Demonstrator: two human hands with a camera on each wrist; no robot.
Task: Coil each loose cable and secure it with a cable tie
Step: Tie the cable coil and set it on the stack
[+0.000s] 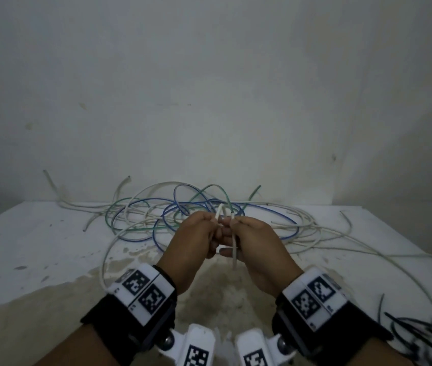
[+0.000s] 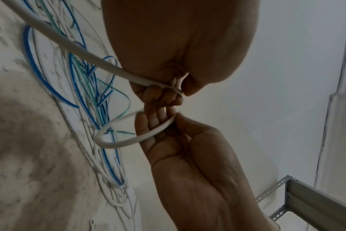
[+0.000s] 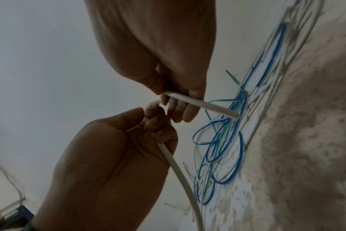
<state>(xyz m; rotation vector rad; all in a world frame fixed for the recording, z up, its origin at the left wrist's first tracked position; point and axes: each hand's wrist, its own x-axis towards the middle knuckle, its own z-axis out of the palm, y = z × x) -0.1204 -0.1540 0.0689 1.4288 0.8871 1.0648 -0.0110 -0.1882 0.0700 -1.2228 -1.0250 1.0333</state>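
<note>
Both hands are raised over the table (image 1: 24,247), fingertips close together, each pinching the same white cable (image 1: 234,247). My left hand (image 1: 213,229) curls its fingers round one stretch, which loops down to the left onto the table. My right hand (image 1: 232,228) pinches the stretch near the cable's end. In the left wrist view the left hand (image 2: 168,93) grips the cable (image 2: 69,45), and the right hand (image 2: 164,120) holds a small loop. In the right wrist view the cable end (image 3: 207,106) sticks out past the right hand (image 3: 178,107).
A tangle of blue, green and white cables (image 1: 183,215) lies behind the hands, spreading to the right. Black cable ties (image 1: 421,336) lie at the near right corner. A plain wall stands behind. A metal shelf frame (image 2: 316,200) is off to one side.
</note>
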